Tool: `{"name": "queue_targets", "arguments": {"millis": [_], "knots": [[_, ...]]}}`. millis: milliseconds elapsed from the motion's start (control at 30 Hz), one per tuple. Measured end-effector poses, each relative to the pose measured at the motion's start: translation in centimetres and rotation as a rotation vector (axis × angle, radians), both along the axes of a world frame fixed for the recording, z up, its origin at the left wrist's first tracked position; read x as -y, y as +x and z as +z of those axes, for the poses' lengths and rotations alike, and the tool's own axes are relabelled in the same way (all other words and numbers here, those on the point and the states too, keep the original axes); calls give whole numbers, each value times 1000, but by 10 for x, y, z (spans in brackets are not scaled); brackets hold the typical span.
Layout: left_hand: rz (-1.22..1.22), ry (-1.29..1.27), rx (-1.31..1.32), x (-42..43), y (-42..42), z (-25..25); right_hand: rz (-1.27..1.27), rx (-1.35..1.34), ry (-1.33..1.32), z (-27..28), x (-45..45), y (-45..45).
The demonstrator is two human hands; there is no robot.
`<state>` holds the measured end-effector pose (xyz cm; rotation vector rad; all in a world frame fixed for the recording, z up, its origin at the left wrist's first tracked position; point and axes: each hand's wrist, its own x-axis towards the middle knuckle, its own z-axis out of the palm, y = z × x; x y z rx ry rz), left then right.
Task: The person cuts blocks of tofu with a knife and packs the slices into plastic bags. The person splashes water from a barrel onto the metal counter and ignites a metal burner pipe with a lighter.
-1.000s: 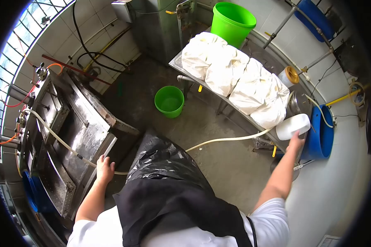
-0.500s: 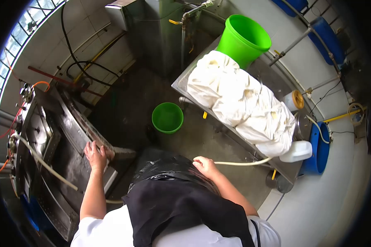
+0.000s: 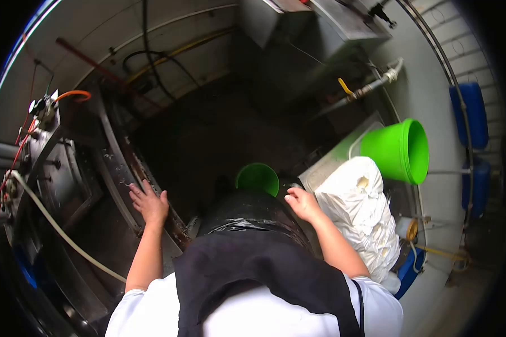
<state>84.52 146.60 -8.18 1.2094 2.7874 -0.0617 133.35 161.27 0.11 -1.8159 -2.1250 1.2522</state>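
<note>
My left hand [image 3: 149, 203] is spread flat, palm down, at the rim of the metal trough [image 3: 115, 188]; contact with it is hard to make out. My right hand [image 3: 302, 203] has its fingers loosely bent and apart, with nothing visible in them. It hovers in front of the near corner of a metal table [image 3: 334, 159], left of a heap of white cloth [image 3: 357, 208]. Between my hands, past the black apron [image 3: 247, 224] on my front, a small green bucket [image 3: 257, 178] stands on the floor, partly hidden by the apron.
A large green bucket [image 3: 396, 150] leans on its side behind the cloth. A pale hose [image 3: 62, 230] crosses the trough. A pipe with a yellow valve handle [image 3: 346, 86] runs along the wall. Blue containers [image 3: 471, 115] hang at the right.
My view has swung right and I have moved closer to the table. My right hand has come up beside the table corner. My left hand has shifted along the trough with its fingers spread.
</note>
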Motion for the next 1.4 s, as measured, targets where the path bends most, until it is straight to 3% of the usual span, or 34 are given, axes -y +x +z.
{"name": "queue_targets", "arguments": {"millis": [100, 300, 500, 900, 967, 1033, 1100, 1233, 1300, 1367, 1400], "knots": [[21, -14, 1, -2, 2, 11, 35, -63, 56, 20, -49, -38], [62, -9, 26, -1, 1, 18, 179, -234, 463, 90, -164, -120], [60, 85, 65, 1, -2, 15, 192, -221, 531, 128, -249, -189], [123, 157, 174, -10, -11, 31, 226, -208, 675, 153, -398, -318], [112, 192, 164, -10, -13, 25, 339, -27, 897, 170, -453, -321], [114, 196, 157, -11, -13, 27, 288, 103, 1149, 195, -527, -316], [103, 188, 141, -13, -12, 28, 207, 280, 1215, 221, -600, -300], [156, 161, 143, -16, -12, 21, 107, 609, 1100, 256, -668, -269], [187, 88, 166, -21, -11, 23, 42, 665, 896, 255, -679, -267], [235, 58, 185, -37, -13, 32, 138, 803, 706, 251, -702, -268], [250, 100, 160, -52, -15, 35, 201, 802, 783, 252, -713, -268]]}}
